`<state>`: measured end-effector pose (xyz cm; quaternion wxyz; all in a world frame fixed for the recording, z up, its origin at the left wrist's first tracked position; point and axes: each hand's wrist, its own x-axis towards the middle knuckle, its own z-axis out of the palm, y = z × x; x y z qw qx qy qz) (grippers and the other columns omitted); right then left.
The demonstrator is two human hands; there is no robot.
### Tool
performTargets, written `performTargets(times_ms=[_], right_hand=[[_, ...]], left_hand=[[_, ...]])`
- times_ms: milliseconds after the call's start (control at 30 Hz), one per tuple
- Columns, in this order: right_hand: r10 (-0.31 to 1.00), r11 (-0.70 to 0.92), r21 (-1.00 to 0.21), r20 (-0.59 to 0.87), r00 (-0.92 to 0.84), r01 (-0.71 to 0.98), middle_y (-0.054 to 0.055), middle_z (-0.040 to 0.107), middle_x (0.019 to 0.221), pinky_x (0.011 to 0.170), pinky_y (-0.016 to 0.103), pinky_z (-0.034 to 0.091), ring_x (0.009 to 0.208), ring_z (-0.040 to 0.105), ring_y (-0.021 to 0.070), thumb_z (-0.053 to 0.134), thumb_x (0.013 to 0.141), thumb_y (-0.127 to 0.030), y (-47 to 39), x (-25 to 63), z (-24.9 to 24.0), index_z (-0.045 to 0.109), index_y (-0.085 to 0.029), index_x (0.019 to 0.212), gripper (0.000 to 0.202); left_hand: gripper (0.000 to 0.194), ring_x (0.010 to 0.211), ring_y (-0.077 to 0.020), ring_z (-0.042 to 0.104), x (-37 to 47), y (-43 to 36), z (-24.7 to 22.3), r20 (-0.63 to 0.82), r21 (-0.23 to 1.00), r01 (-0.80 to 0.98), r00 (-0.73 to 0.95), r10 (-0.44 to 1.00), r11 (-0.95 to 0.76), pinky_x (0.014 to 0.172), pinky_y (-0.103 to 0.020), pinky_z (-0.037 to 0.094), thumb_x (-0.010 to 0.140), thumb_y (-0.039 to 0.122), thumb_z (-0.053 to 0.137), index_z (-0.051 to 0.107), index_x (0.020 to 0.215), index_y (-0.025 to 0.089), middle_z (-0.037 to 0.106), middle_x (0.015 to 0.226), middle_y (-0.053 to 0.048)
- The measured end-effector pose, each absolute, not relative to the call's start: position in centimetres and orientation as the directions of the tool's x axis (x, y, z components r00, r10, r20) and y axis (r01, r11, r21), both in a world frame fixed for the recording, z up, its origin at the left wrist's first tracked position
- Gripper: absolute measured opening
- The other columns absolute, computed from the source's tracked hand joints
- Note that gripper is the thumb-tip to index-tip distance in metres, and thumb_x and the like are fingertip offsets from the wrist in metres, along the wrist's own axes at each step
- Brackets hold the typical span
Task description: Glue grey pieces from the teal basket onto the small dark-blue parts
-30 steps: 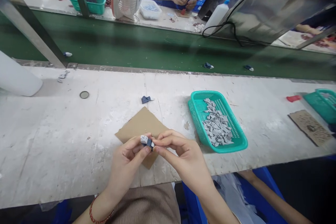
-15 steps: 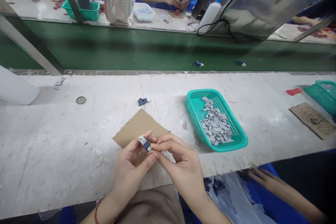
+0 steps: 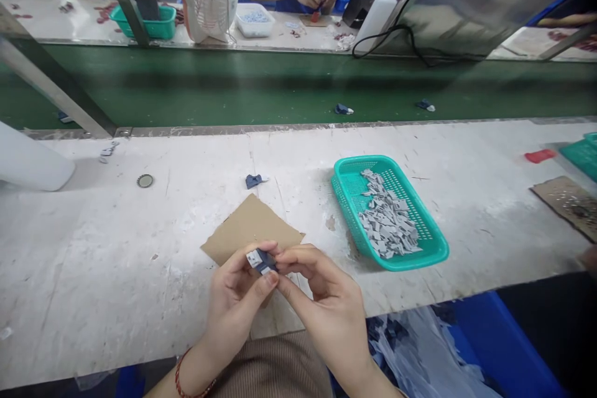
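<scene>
A small navy and grey plastic part (image 3: 262,261) is held just above the near corner of a cardboard piece (image 3: 252,224). My left hand (image 3: 233,305) pinches it between thumb and fingers, the grey end facing up and left. At its right end, the thumb and fingertips of my right hand (image 3: 326,305) close on the navy side and partly cover it. A similar navy part (image 3: 253,181) with a pale tip lies beyond the cardboard. To the right stands a green basket (image 3: 342,199) holding many small grey plastic pieces (image 3: 389,224).
Behind the white table (image 3: 116,261) runs a green belt (image 3: 261,87) carrying several navy parts (image 3: 344,109). A bottle cap (image 3: 145,181) and white container (image 3: 32,161) are at left. A blue bin (image 3: 504,342) sits below right. Co-workers sit across, beyond a fan (image 3: 209,0).
The held part has turned so that more of its navy side shows; both hands still grip it. Parts on the belt have shifted left. A co-worker's hand at right has left the blue bin.
</scene>
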<state>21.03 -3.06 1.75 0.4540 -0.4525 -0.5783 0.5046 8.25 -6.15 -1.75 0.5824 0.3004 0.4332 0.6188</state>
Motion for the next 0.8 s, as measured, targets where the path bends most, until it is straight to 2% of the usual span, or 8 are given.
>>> performTargets(times_ms=[200, 367, 433, 500, 567, 633, 700, 800], right_hand=[[0.974, 0.046, -0.998, 0.037, -0.225, 0.036, -0.001, 0.070, 0.099, 0.085, 0.027, 0.056, 0.096, 0.068, 0.0149, 0.068, 0.085, -0.011, -2.9, 21.1, 1.5, 0.071, -0.029, 0.097, 0.022], [0.958, 0.059, -0.994, 0.029, -0.285, 0.097, 0.002, 0.071, 0.097, 0.081, 0.029, 0.057, 0.091, 0.069, 0.0169, 0.068, 0.083, -0.014, -2.3, 22.5, 2.3, 0.072, -0.025, 0.091, 0.014], [0.954, 0.113, -0.973, 0.050, -0.294, 0.200, 0.003, 0.073, 0.094, 0.079, 0.030, 0.056, 0.090, 0.069, 0.0182, 0.067, 0.085, -0.019, -1.0, 24.7, 2.8, 0.073, -0.024, 0.089, 0.009], [0.983, 0.155, -0.909, 0.102, -0.155, 0.386, 0.004, 0.073, 0.092, 0.080, 0.032, 0.055, 0.089, 0.069, 0.0196, 0.063, 0.088, -0.024, 1.1, 27.9, 3.0, 0.073, -0.023, 0.089, 0.010], [0.989, 0.101, -0.788, 0.146, 0.025, 0.607, 0.007, 0.074, 0.099, 0.082, 0.036, 0.054, 0.092, 0.068, 0.0230, 0.059, 0.088, -0.028, 3.8, 31.3, 2.7, 0.073, -0.022, 0.095, 0.016], [0.996, 0.025, -0.636, 0.081, 0.035, 0.771, 0.011, 0.073, 0.106, 0.081, 0.040, 0.053, 0.094, 0.067, 0.0269, 0.056, 0.088, -0.028, 6.3, 33.9, 2.1, 0.072, -0.018, 0.100, 0.023], [0.999, 0.025, -0.565, -0.011, -0.038, 0.825, 0.012, 0.074, 0.105, 0.079, 0.038, 0.052, 0.093, 0.068, 0.0280, 0.058, 0.085, -0.028, 8.0, 35.2, 1.4, 0.073, -0.017, 0.097, 0.021], [0.992, 0.054, -0.574, -0.060, -0.108, 0.817, 0.008, 0.077, 0.092, 0.071, 0.033, 0.051, 0.078, 0.070, 0.0239, 0.059, 0.082, -0.023, 9.1, 35.1, 0.6, 0.075, -0.019, 0.092, 0.019]], left_hand=[[0.031, 0.105, -0.0193, 0.069, 8.3, -5.9, -1.8, -0.218, 0.886, -0.446, -0.166, 0.962, 0.124, 0.092, -0.027, 0.055, 0.085, 0.026, 0.072, 0.071, 0.116, 0.029, 0.074, 0.113, -0.004], [0.033, 0.090, -0.0188, 0.072, 8.4, -5.5, -1.2, -0.257, 0.927, -0.325, -0.190, 0.948, 0.186, 0.078, -0.026, 0.059, 0.080, 0.029, 0.076, 0.071, 0.112, 0.026, 0.076, 0.102, -0.005], [0.031, 0.082, -0.0177, 0.071, 7.8, -5.1, -0.8, -0.237, 0.949, -0.259, -0.213, 0.948, 0.179, 0.071, -0.025, 0.058, 0.081, 0.032, 0.075, 0.071, 0.111, 0.024, 0.076, 0.099, -0.005], [0.032, 0.079, -0.0172, 0.069, 6.4, -4.5, -0.5, -0.198, 0.972, -0.179, -0.265, 0.944, 0.154, 0.066, -0.025, 0.057, 0.081, 0.035, 0.074, 0.071, 0.111, 0.022, 0.075, 0.100, -0.006], [0.036, 0.078, -0.0163, 0.067, 4.5, -3.2, -0.2, -0.151, 0.988, -0.075, -0.318, 0.936, 0.135, 0.068, -0.025, 0.055, 0.081, 0.037, 0.074, 0.069, 0.113, 0.022, 0.075, 0.104, -0.006], [0.040, 0.074, -0.0146, 0.064, 2.0, -1.0, -0.1, -0.099, 0.992, 0.045, -0.340, 0.935, 0.121, 0.071, -0.027, 0.054, 0.081, 0.037, 0.073, 0.066, 0.117, 0.022, 0.074, 0.109, -0.006], [0.040, 0.072, -0.0152, 0.063, -0.6, 1.9, -0.2, -0.030, 0.985, 0.151, -0.333, 0.942, 0.084, 0.070, -0.030, 0.054, 0.082, 0.038, 0.072, 0.062, 0.117, 0.022, 0.073, 0.112, -0.007], [0.037, 0.082, -0.0200, 0.068, -4.5, 7.2, -0.4, 0.117, 0.939, 0.344, -0.375, 0.920, 0.021, 0.074, -0.035, 0.054, 0.079, 0.036, 0.072, 0.053, 0.107, 0.022, 0.074, 0.108, -0.006]])
